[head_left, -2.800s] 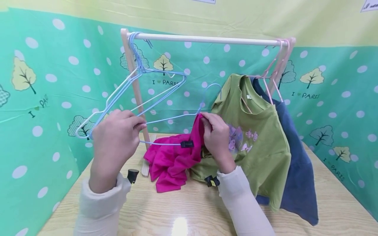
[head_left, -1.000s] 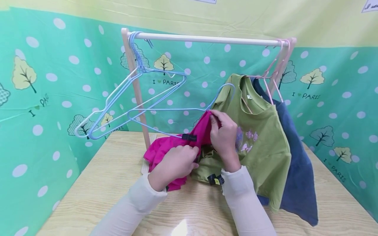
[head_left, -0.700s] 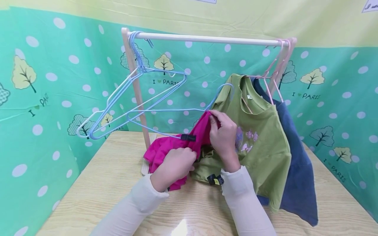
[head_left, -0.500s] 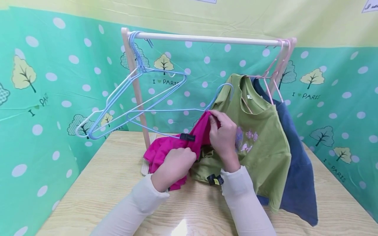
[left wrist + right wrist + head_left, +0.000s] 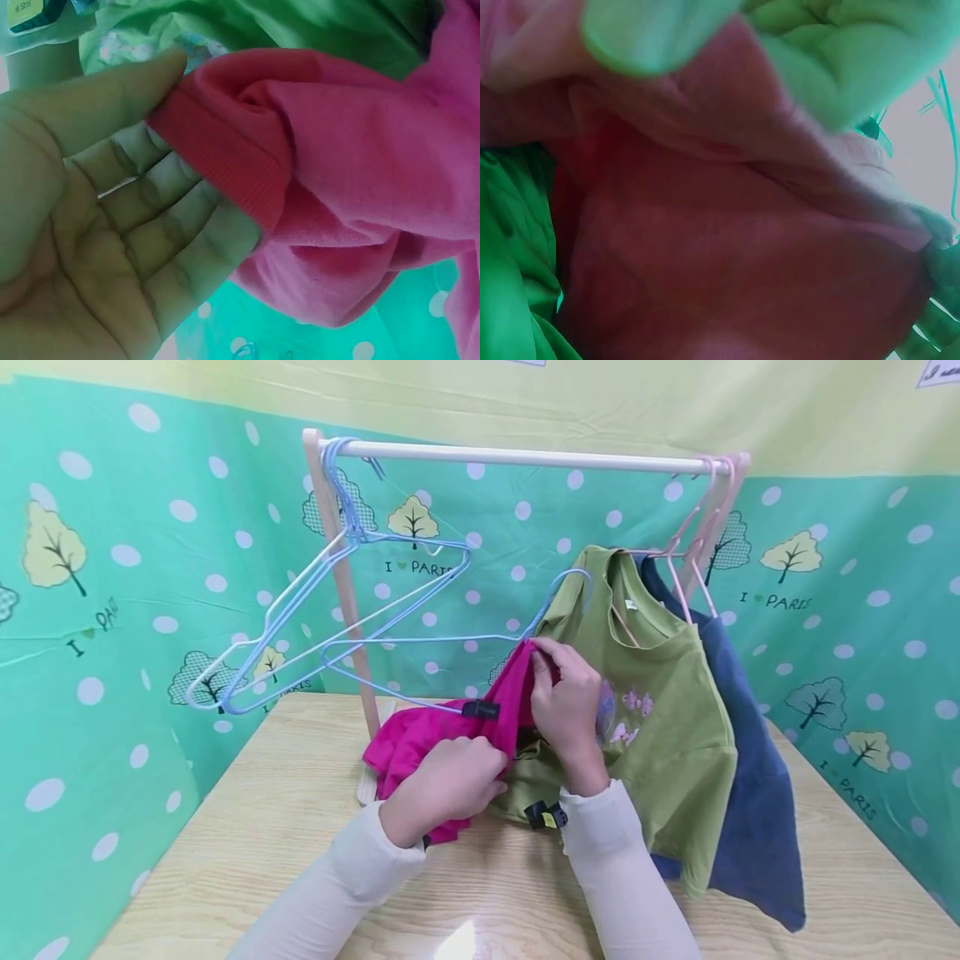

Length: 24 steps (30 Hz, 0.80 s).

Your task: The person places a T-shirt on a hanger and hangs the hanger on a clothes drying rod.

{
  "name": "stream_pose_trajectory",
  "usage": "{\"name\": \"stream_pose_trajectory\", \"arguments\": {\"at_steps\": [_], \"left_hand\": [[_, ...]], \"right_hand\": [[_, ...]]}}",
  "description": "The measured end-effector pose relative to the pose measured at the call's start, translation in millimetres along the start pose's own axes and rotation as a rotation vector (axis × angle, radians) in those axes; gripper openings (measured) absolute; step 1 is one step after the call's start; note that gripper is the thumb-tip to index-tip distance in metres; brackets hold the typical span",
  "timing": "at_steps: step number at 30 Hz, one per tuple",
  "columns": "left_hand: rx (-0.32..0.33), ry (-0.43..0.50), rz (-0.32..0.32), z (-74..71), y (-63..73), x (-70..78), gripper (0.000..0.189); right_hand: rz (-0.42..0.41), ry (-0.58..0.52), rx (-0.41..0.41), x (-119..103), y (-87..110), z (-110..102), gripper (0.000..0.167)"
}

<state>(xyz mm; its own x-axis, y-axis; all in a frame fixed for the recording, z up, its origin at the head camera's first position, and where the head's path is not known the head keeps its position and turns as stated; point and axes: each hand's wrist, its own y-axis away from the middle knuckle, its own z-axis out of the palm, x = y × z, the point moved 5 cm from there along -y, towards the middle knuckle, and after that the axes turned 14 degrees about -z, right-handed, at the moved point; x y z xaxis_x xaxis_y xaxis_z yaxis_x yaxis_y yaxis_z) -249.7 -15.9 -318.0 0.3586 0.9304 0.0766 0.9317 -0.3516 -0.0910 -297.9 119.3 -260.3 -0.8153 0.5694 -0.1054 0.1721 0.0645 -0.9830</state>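
Observation:
A bright pink shirt (image 5: pixel 408 743) lies bunched on the table, one part drawn up around the blue wire hanger (image 5: pixel 538 614). The hanger's left half sticks out bare, while cloth and fingers hide its right half. Up at the hanger's neck, my right hand (image 5: pixel 566 710) pinches the raised pink edge between thumb and fingers. Lower down, my left hand (image 5: pixel 453 781) grips the shirt. In the left wrist view its thumb lies at the corner of a ribbed band (image 5: pixel 217 157), fingers behind. A small black tag (image 5: pixel 480 709) shows on the cloth above that hand.
Several empty hangers (image 5: pixel 247 672), blue and white, hang at the left of a clothes rack (image 5: pixel 510 456). At its right, a green T-shirt (image 5: pixel 660 718) and a dark blue shirt (image 5: pixel 753 777) hang on pink hangers, close behind my right hand. Wooden table (image 5: pixel 247 827) below.
My left hand has let go of the hanger's left end and moved down and right to grip the pink shirt. My right hand and the hanger have shifted slightly right. Little moves in the last second.

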Motion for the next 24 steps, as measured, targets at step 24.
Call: {"name": "stream_pose_trajectory", "arguments": {"at_steps": [24], "left_hand": [[0.003,0.255,0.064,-40.1,10.1,-30.9,0.009]], "right_hand": [[0.059,0.014,0.050,7,-0.6,-7,0.013]]}}
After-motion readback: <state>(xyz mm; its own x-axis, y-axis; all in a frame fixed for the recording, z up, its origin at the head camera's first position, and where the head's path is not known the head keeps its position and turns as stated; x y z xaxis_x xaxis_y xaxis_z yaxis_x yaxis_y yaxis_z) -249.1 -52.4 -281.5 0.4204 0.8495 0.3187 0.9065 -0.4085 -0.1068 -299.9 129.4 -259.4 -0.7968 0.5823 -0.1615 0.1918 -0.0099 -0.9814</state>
